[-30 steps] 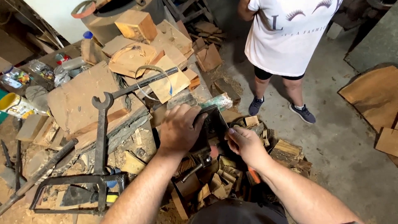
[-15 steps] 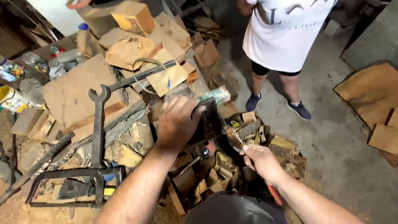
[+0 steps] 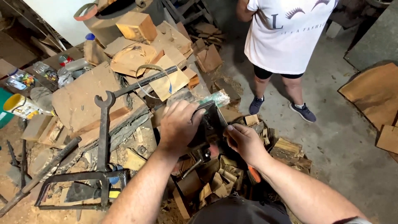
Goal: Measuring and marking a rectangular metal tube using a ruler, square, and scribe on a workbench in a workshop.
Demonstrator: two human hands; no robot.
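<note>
The dark metal plate (image 3: 210, 120) is standing on edge between the two hands, above a heap of split wood blocks (image 3: 215, 178); its lower part and whatever carries it are hiding behind the left hand (image 3: 178, 126), so its full shape is hard to make out. The left hand is lying over the plate's near side with fingers curled down on it. The right hand (image 3: 244, 141) is touching the plate's right edge, fingers together, though whether it is truly gripping is unclear. Everything is sitting on a cluttered workbench (image 3: 83, 103) strewn with wood offcuts and sawdust, with a large open-ended wrench (image 3: 103, 124) lying across it. A concrete floor (image 3: 344, 137) is stretching to the right, where a person in a white shirt (image 3: 286, 33) is standing, cut off above the chest. A yellow can (image 3: 20, 107) is lying at the far left.
</note>
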